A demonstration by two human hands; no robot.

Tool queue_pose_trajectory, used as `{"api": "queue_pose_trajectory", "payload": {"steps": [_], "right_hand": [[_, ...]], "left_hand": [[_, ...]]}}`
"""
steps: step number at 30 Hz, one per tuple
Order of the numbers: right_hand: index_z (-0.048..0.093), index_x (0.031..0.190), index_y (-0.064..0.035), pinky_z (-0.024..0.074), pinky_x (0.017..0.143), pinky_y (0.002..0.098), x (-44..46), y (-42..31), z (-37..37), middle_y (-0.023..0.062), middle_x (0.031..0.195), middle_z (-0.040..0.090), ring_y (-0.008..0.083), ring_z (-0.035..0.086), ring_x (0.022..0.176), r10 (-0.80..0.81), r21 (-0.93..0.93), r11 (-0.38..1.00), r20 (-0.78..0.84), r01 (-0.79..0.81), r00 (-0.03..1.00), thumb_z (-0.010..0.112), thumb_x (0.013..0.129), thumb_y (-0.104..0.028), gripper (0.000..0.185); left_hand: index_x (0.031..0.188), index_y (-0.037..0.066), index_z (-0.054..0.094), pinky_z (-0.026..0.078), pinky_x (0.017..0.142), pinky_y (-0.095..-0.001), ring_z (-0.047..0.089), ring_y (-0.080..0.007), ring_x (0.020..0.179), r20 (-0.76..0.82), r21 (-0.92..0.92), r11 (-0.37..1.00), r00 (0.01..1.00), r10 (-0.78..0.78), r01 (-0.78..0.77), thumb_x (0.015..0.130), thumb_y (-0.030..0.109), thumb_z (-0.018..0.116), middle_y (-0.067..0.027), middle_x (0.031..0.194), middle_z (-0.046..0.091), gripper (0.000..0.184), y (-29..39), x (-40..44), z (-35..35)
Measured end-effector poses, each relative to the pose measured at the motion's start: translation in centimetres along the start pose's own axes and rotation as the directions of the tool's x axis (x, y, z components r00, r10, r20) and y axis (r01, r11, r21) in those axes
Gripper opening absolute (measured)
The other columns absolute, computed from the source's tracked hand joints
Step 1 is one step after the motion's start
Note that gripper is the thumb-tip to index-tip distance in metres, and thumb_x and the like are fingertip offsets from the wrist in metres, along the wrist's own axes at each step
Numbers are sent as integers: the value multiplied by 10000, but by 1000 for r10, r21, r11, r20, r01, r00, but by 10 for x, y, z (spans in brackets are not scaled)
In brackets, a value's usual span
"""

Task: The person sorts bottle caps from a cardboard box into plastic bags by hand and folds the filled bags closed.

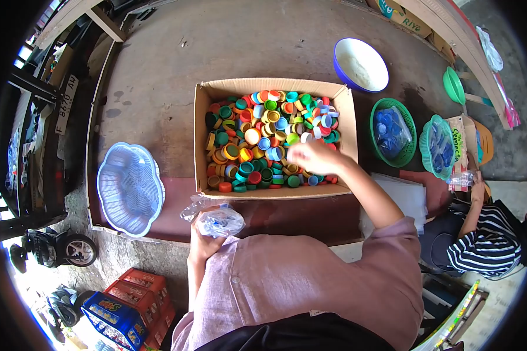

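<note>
A cardboard box [275, 197] holds a heap of plastic bottle caps [253, 137] in many colours. My right hand [313, 155] is over the caps at the box's right side, its fingers curled together; whether a cap is between them is hidden. Close to my body, below the box's front left corner, my left hand [204, 237] grips a clear plastic bag [221, 222] with something blue inside. To the left lies an empty pale blue plastic basket [132, 190] with a scalloped rim.
A blue-and-white bowl [361, 64] stands at the back right. Beside it, a green basket [376, 153] and a light green basket [425, 153] hold bagged blue items. A person in a striped sleeve [486, 248] handles a plastic bag at far right. Stacked crates [140, 292] stand lower left.
</note>
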State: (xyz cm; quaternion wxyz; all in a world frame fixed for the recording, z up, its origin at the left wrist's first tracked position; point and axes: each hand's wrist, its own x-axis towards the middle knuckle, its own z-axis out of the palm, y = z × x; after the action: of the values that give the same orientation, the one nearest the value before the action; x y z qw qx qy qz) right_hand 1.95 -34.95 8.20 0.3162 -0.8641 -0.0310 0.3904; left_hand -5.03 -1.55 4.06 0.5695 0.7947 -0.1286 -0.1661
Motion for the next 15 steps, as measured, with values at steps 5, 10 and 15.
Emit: {"api": "queue_pose_trajectory", "payload": {"steps": [5,10,15], "right_hand": [[496,1181,-24,320,968,332,31,21,69,150,1207,454,252,403,1160,-325,262,926,186,272,927,329,919,-397,485],[260,1335,-9,317,992,330,55,-11,55,178,1258,394,281,393,1181,-336,-19,942,12,336,942,409,859,-150,518],[275,1337,-28,344,987,351,89,7,7,144,1357,338,226,364,1225,-191,430,877,-101,216,976,418,902,-165,477]], "left_hand": [[1001,-9,563,465,800,-307,605,-205,878,7,-3,1000,1000,-4,4,566,57,725,-115,948,615,468,3,4,5],[979,-1,570,451,825,-333,596,-252,907,15,-29,999,999,38,-38,569,80,710,-133,980,605,440,-1,4,5],[953,1,579,450,828,-339,593,-272,910,8,2,999,999,40,-40,569,94,702,-135,995,601,413,1,-2,0]]}}
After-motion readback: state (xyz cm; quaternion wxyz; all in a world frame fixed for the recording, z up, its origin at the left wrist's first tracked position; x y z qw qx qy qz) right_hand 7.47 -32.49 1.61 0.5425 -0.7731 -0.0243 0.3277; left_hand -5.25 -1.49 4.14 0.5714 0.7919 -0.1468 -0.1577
